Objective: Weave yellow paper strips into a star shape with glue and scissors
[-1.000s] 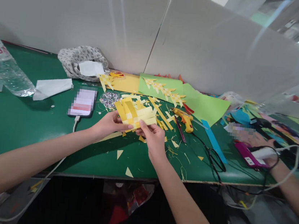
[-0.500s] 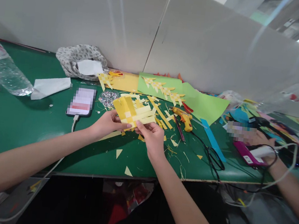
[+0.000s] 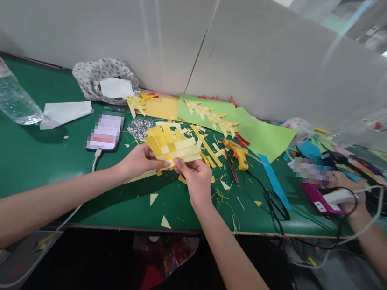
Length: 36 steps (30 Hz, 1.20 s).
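Observation:
Between my two hands, above the green table, is a piece of woven paper strips (image 3: 174,145) in deep and pale yellow, the strips fanning out away from me. My left hand (image 3: 139,161) pinches its lower left part between thumb and fingers. At its lower right edge, my right hand (image 3: 197,176) is closed on it, thumb on top. The two thumbs almost meet. Loose paper scraps (image 3: 210,149) lie behind and around the hands. Several finished-looking woven fish shapes (image 3: 211,115) in yellow and white rest on a green paper sheet (image 3: 267,134) at the back.
Right of my hands lie a yellow glue gun (image 3: 236,154), a dark red pen-like tool (image 3: 232,167) and a blue strip (image 3: 275,181). On the left are a phone (image 3: 105,132) on a cable and a water bottle (image 3: 6,86). Another person's hand (image 3: 349,195) is at the right.
The paper strips have spread a little wider in my hands, with more gaps between the deep yellow ones. My hands have hardly moved. The other person's hand has shifted slightly right.

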Available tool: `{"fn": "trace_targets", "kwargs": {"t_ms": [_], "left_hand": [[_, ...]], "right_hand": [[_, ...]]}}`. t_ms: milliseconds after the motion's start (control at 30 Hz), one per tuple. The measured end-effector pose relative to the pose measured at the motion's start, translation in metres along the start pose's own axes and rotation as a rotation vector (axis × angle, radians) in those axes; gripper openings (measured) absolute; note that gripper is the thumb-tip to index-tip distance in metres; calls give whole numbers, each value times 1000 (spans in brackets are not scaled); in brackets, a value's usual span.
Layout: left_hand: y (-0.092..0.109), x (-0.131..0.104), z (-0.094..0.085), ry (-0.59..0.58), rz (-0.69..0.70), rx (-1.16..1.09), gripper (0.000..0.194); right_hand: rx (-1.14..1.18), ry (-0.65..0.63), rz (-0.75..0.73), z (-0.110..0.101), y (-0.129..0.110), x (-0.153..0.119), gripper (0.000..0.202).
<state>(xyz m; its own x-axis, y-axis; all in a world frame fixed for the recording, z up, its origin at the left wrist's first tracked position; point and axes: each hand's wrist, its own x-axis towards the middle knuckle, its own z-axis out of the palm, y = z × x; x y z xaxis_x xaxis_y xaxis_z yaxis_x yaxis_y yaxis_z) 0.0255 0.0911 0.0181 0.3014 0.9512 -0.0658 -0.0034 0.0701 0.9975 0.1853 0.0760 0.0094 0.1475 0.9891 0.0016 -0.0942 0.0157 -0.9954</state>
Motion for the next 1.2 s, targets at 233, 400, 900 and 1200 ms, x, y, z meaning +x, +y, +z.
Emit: {"fn": "trace_targets", "kwargs": {"t_ms": [233, 400, 900, 1200], "left_hand": [[-3, 0, 0, -70, 34, -10, 30], [-5, 0, 1, -105, 42, 36, 24], [-3, 0, -3, 113, -43, -218, 33], [1, -2, 2, 86, -63, -172, 25]], "right_hand": [[-6, -66, 73, 0, -2, 2, 37], [75, -102, 99, 0, 0, 3, 35], [-92, -97, 57, 2, -3, -3, 31], [-74, -21, 38, 0, -5, -4, 29]]}}
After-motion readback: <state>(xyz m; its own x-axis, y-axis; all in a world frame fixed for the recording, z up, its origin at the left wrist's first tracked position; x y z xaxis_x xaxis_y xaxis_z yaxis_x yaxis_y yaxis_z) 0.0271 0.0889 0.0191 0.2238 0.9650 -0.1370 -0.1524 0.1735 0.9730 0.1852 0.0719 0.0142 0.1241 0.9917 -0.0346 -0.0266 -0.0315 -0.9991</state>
